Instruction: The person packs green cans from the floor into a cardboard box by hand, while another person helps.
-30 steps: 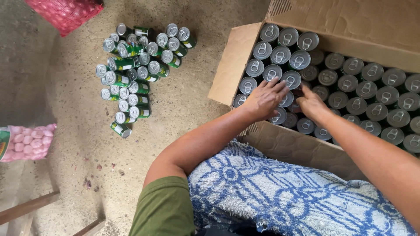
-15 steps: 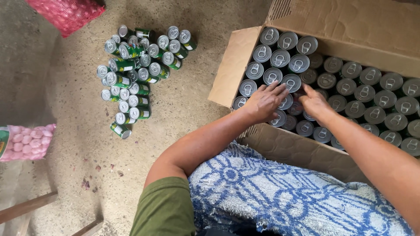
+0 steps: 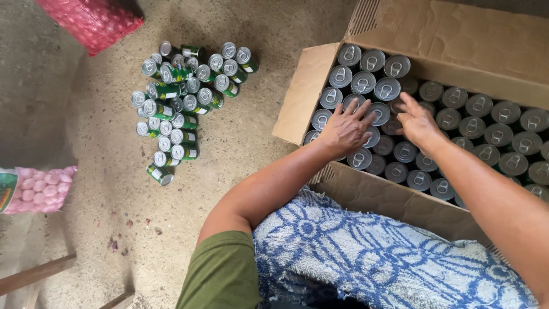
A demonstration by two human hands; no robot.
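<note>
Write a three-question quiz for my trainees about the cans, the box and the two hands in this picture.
1. True or false: the open brown cardboard box holds upright silver-topped metal cans.
2. Where does the pile of green cans lie? A) on the sandy floor B) inside the box C) on the blue patterned cloth
3. What do the left hand and right hand rest on?

Key: 1 true; 2 A; 3 can tops inside the box.

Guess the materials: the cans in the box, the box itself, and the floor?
Small round silver-topped cans: metal, probably; shiny grey lids with pull tabs. Large brown open box: corrugated cardboard, matte; fluted edge shows at the flap. Grey-tan floor: looks like rough concrete, dusty and speckled, though packed earth is possible.
</note>
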